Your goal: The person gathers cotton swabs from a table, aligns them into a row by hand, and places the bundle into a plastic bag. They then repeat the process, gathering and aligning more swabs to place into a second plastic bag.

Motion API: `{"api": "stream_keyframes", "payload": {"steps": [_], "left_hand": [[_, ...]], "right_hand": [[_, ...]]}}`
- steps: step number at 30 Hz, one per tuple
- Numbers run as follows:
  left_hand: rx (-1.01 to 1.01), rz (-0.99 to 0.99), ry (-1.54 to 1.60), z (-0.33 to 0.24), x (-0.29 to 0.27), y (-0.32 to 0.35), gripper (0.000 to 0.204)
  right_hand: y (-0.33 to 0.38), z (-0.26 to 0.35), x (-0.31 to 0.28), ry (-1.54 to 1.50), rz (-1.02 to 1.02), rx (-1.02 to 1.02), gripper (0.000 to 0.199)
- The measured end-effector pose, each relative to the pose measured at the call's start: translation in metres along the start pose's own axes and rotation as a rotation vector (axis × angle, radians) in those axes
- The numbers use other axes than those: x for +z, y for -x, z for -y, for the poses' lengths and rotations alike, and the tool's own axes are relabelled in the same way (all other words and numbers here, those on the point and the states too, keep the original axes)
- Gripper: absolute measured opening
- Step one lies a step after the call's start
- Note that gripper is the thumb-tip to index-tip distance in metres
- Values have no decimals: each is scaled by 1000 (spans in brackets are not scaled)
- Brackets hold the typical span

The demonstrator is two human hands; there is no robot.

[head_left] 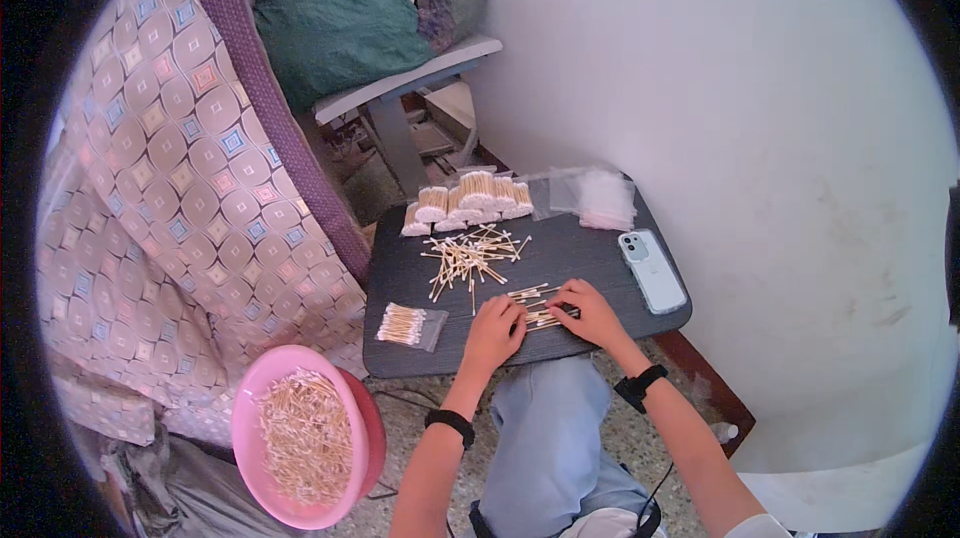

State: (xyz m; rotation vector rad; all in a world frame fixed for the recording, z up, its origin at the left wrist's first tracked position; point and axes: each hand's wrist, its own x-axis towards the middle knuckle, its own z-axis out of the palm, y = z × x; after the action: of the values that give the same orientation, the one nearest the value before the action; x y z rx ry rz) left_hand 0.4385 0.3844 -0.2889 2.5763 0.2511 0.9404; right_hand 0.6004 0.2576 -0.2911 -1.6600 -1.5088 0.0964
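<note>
A small group of cotton swabs (pixel 540 318) lies crosswise on the black table near its front edge, between my two hands. My left hand (pixel 495 328) is at their left ends, its fingers curled down onto them. From the other side my right hand (pixel 588 312) pinches at the right part of the group, thumb and fingers close together. Just beyond is a loose, criss-crossed pile of cotton swabs (pixel 475 258). To the left of my left hand lies a clear bag with a bundle of swabs (pixel 403 324) in it. My fingers hide part of the swabs they touch.
Stacked packed swab bundles (pixel 476 193) stand along the far edge of the black table (pixel 590 258). Clear empty bags (pixel 603 200) and a pale phone (pixel 653 273) lie at the right. On the floor at the left, a pink basin (pixel 243 418) holds many loose swabs. Beside it hangs a patterned curtain (pixel 170 138).
</note>
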Motion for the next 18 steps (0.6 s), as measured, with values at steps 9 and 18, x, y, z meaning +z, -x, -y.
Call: {"api": "stream_keyframes", "payload": {"steps": [9,18], "left_hand": [[-8,20,-1,3,-2,1,8],[-35,43,4,6,-1,1,5]], "right_hand": [[-2,2,1,-42,-13,-13,9],[-3,4,1,-37,11,38,13]]}}
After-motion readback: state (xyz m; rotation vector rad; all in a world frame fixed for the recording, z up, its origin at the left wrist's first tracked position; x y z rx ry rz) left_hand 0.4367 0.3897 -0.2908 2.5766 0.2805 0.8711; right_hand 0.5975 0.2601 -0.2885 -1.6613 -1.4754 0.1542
